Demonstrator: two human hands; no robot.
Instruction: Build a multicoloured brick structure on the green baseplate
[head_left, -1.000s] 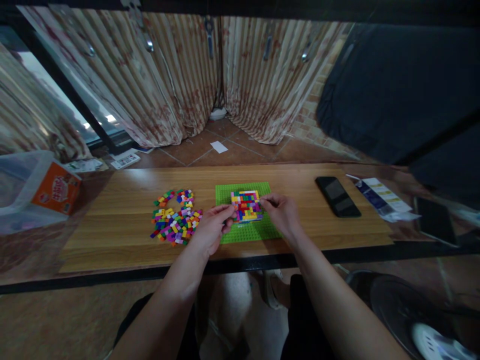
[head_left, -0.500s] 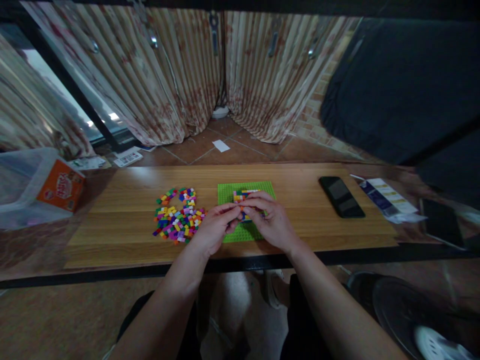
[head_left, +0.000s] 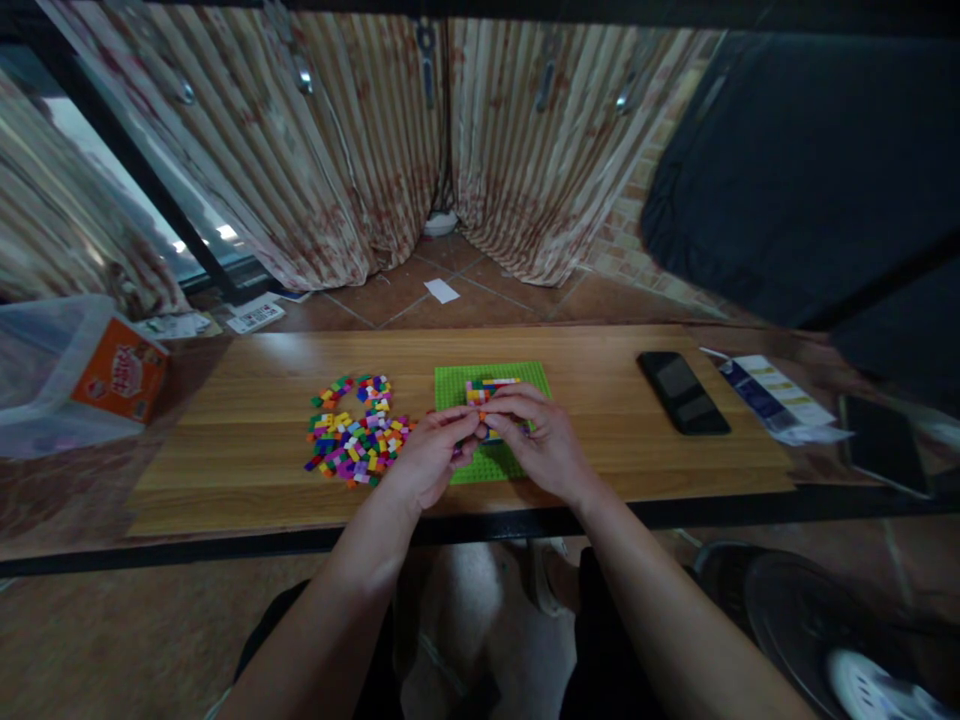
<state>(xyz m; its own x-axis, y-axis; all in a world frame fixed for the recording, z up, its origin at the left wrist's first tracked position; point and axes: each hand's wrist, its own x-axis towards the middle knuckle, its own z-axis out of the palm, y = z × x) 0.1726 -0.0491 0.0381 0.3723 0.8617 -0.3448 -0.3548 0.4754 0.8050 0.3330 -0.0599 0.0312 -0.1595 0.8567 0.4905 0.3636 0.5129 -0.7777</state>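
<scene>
My left hand (head_left: 431,455) and my right hand (head_left: 544,440) meet over a green baseplate (head_left: 491,470), fingertips pinched together. Between them a small orange toy brick (head_left: 482,415) shows, held by the fingertips of both hands. A structure of coloured bricks (head_left: 491,385) stands on the baseplate, partly hidden behind my right hand. Just left of my left hand, a pile of loose multicoloured bricks (head_left: 352,440) lies on the wooden table.
A black phone (head_left: 682,393) lies on the wooden tabletop (head_left: 300,355) at the right, with printed packaging (head_left: 780,395) and a dark tablet-like device (head_left: 885,445) beyond it. A clear plastic bin (head_left: 60,380) with an orange label stands at the far left. Curtains hang behind.
Almost nothing differs. Both hands stay over the baseplate with fingertips together, and the fingers have shifted only very slightly around the orange brick.
</scene>
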